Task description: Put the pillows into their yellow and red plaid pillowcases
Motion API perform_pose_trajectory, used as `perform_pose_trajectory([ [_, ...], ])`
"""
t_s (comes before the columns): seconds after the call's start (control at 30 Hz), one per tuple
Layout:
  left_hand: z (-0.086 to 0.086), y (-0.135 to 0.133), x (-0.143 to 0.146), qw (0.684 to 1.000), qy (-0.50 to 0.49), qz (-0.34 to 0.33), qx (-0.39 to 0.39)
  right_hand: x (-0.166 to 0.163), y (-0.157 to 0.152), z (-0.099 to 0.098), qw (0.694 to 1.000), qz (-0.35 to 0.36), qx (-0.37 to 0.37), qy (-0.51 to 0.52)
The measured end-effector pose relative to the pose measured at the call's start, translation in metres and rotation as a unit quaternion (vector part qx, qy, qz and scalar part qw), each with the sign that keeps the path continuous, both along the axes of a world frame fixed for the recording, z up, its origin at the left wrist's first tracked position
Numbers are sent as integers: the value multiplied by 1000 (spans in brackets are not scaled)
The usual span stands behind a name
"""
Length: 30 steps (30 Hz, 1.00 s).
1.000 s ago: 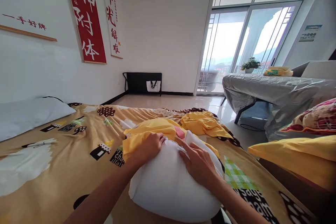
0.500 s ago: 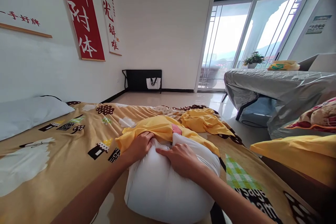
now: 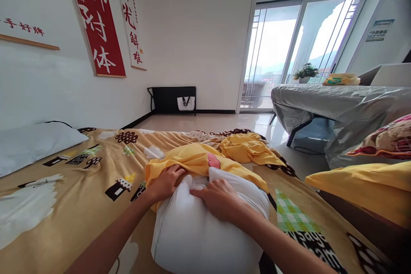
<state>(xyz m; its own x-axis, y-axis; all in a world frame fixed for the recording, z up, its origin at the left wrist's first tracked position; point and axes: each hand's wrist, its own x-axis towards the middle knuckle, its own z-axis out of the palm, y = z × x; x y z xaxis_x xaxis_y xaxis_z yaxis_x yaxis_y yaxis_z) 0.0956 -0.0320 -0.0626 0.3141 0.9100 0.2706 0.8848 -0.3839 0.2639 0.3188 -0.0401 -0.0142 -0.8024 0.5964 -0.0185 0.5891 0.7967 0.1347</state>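
A plump white pillow [image 3: 205, 235] lies in front of me, its far end under a yellow pillowcase [image 3: 189, 156] with a red patch. My left hand [image 3: 167, 183] is closed on the near edge of the pillowcase at the pillow's left side, knuckles up and thumb hidden. Just to its right, my right hand [image 3: 218, 197] is bent over the pillow's top and pinches the white fabric. A fold of that fabric stands up between both hands. The right fingertips are partly out of sight.
Under the pillow spreads a tan patterned blanket [image 3: 86, 197]. Another yellow cloth [image 3: 247, 147] lies crumpled beyond it. A white pillow [image 3: 38, 141] rests at left. On the right are a yellow cloth [image 3: 362, 182] and a table under grey plastic [image 3: 340, 98].
My left hand has shifted slightly left, away from the right hand, and the white fold between them shows more. My right hand stays nearly in place. The view has tilted a little.
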Motion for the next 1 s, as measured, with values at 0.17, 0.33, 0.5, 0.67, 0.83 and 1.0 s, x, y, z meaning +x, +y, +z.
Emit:
perform_pose_trajectory([
  [0.17, 0, 3, 15, 989, 118, 73, 57, -6, -4, 3, 999, -7, 3, -31],
  [0.33, 8, 7, 20, 982, 78, 96, 146, -18, -5, 2, 999, -21, 4, -44],
  [0.5, 11, -15, 25, 971, 171, 54, 157, -19, 0, 9, 999, -47, 14, 7],
  [0.67, 13, -40, 25, 946, 247, 98, 183, 2, 4, 18, 991, -115, 36, 51],
  [0.83, -9, -51, 10, 951, 159, 248, 92, 22, 13, 20, 982, -171, 39, 69],
  [1.0, -45, -52, -6, 971, -49, 206, 114, 37, 26, 19, 974, -202, 35, 97],
])
